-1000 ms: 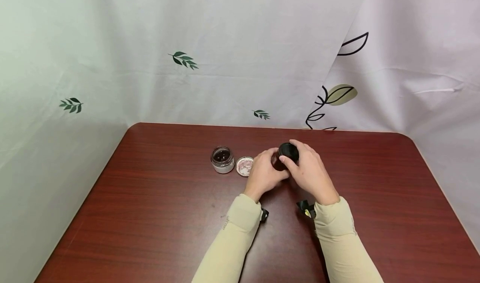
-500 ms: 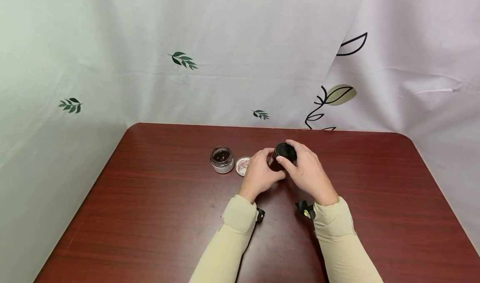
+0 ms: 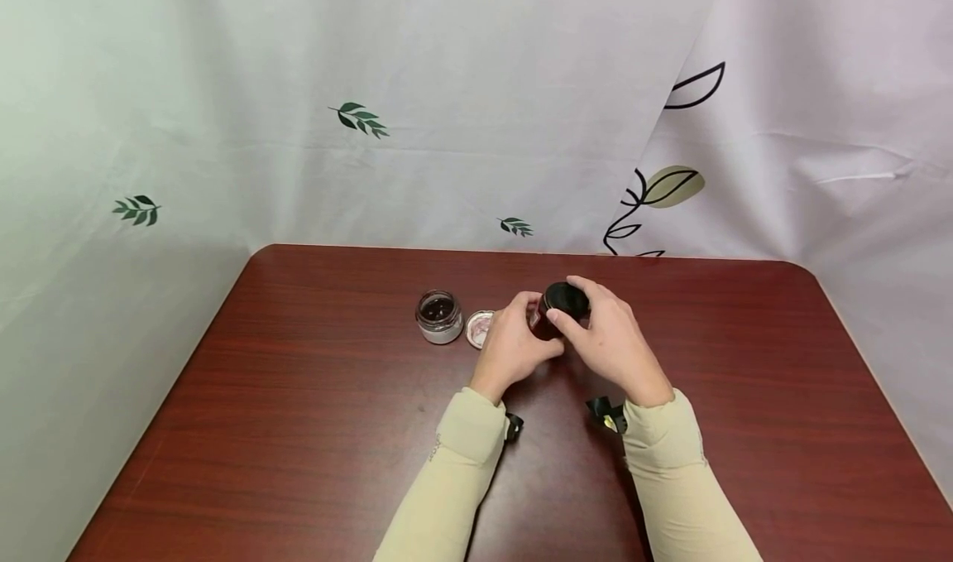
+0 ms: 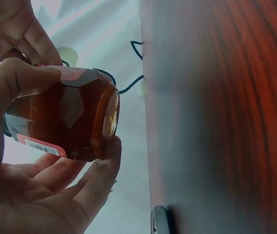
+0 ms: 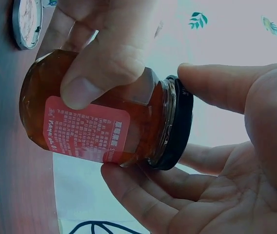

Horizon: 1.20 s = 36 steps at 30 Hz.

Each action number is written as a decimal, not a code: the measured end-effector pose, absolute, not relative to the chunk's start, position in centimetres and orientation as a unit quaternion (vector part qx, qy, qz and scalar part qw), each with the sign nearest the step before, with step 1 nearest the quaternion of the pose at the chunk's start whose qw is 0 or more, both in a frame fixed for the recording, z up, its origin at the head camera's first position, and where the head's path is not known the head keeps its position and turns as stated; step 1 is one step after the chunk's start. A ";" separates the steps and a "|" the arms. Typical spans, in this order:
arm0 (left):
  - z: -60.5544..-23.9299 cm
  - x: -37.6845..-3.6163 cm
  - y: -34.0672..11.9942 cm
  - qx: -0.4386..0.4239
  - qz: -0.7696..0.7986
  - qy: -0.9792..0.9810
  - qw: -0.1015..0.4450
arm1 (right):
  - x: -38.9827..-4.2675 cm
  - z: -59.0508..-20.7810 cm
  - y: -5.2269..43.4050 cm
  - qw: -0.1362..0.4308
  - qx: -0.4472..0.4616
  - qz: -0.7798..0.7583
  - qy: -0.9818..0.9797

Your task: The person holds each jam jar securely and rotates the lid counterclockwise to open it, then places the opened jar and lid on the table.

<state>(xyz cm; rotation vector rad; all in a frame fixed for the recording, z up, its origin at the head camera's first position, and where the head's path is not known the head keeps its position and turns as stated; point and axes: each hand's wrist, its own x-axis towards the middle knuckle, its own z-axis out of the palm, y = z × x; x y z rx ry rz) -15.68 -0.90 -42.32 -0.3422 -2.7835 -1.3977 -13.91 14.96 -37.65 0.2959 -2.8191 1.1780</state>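
Note:
A glass jam jar (image 5: pixel 138 126) with reddish-brown contents, a red label and a black lid (image 3: pixel 567 299) is between both hands, held above the table. My left hand (image 3: pixel 514 347) grips the jar's body, its thumb (image 5: pixel 80 92) pressed across the side and its fingers on the opposite side. At the lid end, my right hand (image 3: pixel 614 343) holds the black lid, thumb on one edge and fingers along the other. In the left wrist view the jar (image 4: pixel 70 117) tilts with its base toward the table, and the right hand is partly hidden behind it.
An open glass jar (image 3: pixel 439 322), dark inside and whitish low down, stands left of the hands on the reddish wood table (image 3: pixel 298 396). Beside it lies a lid (image 3: pixel 478 329) with its stained pale inside up, partly covered by the left hand. A leaf-printed curtain (image 3: pixel 447 173) borders the table's back.
The jar and the left hand have shifted slightly to the left, covering a little more of the loose lid. Both hands keep hold of the jar and its black lid.

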 end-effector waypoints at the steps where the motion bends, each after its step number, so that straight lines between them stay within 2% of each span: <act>1: -42.3 -15.7 -0.9 -0.109 -0.446 -0.888 0.004 | -13.9 -37.6 15.0 0.037 0.094 0.385 -0.918; 36: -42.0 -15.2 -0.7 -0.120 -0.383 -0.912 0.079 | -13.7 -37.8 14.3 0.130 0.051 0.370 -0.918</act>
